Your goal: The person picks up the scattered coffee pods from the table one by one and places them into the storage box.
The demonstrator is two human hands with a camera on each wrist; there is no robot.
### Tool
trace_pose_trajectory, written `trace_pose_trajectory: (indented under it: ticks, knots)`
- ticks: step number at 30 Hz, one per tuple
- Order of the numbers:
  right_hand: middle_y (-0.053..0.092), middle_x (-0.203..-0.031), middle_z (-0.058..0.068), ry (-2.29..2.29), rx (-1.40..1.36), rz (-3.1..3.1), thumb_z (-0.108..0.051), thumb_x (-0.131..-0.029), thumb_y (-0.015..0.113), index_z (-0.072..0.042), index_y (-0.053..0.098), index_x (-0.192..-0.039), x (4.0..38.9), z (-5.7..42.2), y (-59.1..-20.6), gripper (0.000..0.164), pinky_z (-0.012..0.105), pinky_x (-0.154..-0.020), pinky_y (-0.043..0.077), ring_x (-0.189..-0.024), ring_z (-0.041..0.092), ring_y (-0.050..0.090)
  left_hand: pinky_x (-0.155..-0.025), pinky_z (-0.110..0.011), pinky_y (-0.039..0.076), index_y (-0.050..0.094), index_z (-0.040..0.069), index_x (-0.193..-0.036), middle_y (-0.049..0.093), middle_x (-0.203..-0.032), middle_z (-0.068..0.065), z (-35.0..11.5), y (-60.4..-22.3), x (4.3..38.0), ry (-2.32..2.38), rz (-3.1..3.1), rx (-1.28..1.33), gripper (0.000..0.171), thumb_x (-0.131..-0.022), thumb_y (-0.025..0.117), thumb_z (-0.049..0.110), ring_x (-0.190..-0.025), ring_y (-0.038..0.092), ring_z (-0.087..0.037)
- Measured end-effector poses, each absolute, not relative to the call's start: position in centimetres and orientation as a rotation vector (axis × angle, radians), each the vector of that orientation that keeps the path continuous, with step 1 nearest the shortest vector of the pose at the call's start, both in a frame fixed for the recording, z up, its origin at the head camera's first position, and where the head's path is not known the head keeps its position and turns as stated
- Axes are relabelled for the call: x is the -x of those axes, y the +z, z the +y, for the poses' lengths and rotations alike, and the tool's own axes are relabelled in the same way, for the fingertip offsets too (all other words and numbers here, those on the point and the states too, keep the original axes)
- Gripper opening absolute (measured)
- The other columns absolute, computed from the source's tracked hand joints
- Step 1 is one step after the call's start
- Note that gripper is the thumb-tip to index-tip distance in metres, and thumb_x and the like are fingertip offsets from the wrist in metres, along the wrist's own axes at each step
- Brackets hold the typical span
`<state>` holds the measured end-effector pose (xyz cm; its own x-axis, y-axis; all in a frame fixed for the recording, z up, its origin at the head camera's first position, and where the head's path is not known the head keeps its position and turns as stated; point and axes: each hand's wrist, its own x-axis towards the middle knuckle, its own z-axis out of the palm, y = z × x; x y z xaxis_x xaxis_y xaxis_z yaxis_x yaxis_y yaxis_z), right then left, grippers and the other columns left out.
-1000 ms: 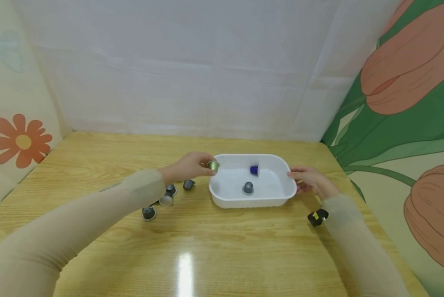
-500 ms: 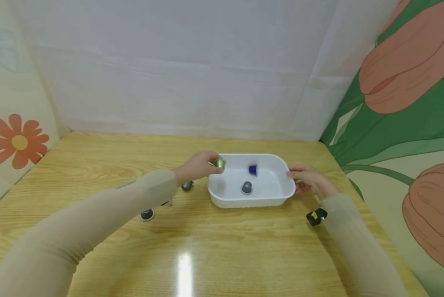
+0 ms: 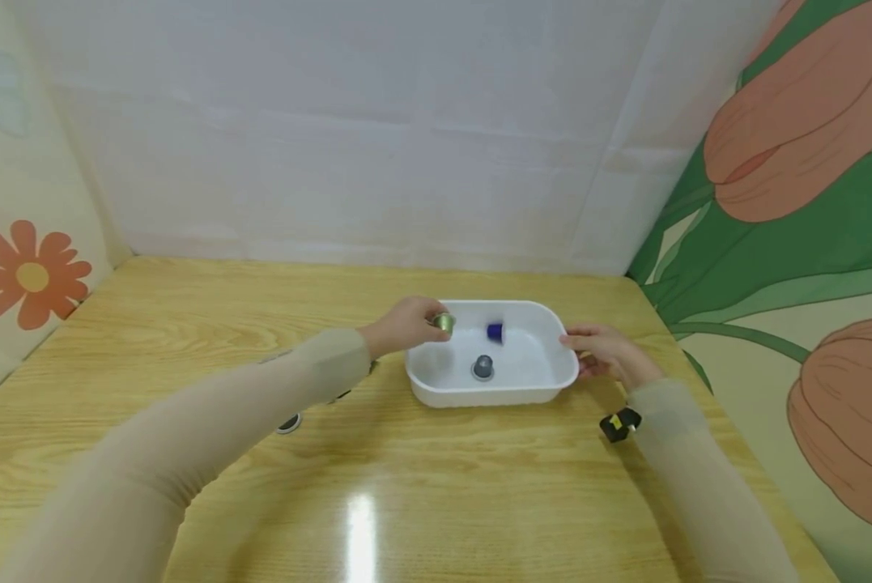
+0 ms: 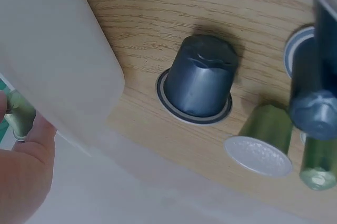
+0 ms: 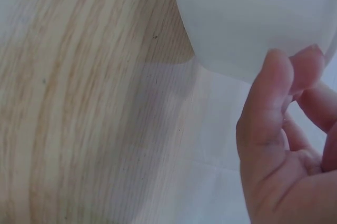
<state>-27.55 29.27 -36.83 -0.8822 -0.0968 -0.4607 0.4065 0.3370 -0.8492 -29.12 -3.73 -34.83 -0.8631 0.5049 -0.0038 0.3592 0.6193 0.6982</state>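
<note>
A green coffee capsule (image 3: 444,322) is pinched between the thumb and fingers of my left hand (image 3: 405,325), above the left end of a white basin (image 3: 490,397). My right hand (image 3: 610,352) holds the basin's right end, with fingertips at the rim and other fingers outside the wall. Inside the basin are a grey capsule (image 3: 483,367) standing on its rim and a purple capsule (image 3: 495,332) near the far side. In the left wrist view, a dark blue capsule (image 4: 201,77) and a green capsule (image 4: 266,134) sit on the table outside the basin.
Further capsules, one of them dark (image 3: 288,423), are mostly hidden behind the left sleeve (image 3: 261,405) in the head view. A small black item with a yellow mark (image 3: 620,423) is at the right wrist. White cloth (image 3: 377,162) rises behind the wooden table (image 3: 436,486).
My left hand has moved right with the green capsule, from the basin's left rim to over its inside. The left sleeve now covers more of the loose capsules. The right hand stays at the basin.
</note>
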Motion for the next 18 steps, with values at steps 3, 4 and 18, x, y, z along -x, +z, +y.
trace_pose_trajectory:
  ticks: [3, 4, 18]
  knots:
    - [0.056, -0.082, 0.002, -1.572, -0.273, 2.173, -0.017, -0.100, 0.054, 0.005, 0.031, -0.146, 27.5, 29.3, -36.9, 0.056, 0.024, -0.056, 0.054, -0.058, 0.012, 0.059, -0.092, -0.038, 0.049, 0.063, -0.006, -0.119, 0.067, -0.106, -0.016, -3.5, -35.2, 29.7, 1.068, 2.639, -0.699, 0.037, -0.087, 0.072, 0.010, -0.099, 0.060, -0.028]
    - [0.056, -0.082, 0.002, -1.574, -0.264, 2.170, -0.017, -0.100, 0.053, 0.006, 0.031, -0.146, 27.5, 29.3, -36.8, 0.056, 0.024, -0.057, 0.054, -0.058, 0.012, 0.059, -0.092, -0.038, 0.049, 0.063, -0.006, -0.119, 0.067, -0.107, -0.016, -3.4, -35.4, 30.0, 1.069, 2.635, -0.685, 0.037, -0.087, 0.072, 0.010, -0.099, 0.060, -0.028]
    - [0.056, -0.079, 0.002, -1.612, -0.242, 2.137, -0.015, -0.100, 0.052, 0.007, 0.029, -0.145, 27.3, 29.2, -36.7, 0.055, 0.024, -0.056, 0.053, -0.056, 0.011, 0.058, -0.096, -0.037, 0.047, 0.065, -0.003, -0.117, 0.068, -0.108, -0.014, -1.7, -36.7, 31.3, 0.986, 2.635, -0.702, 0.036, -0.085, 0.074, 0.011, -0.102, 0.060, -0.027]
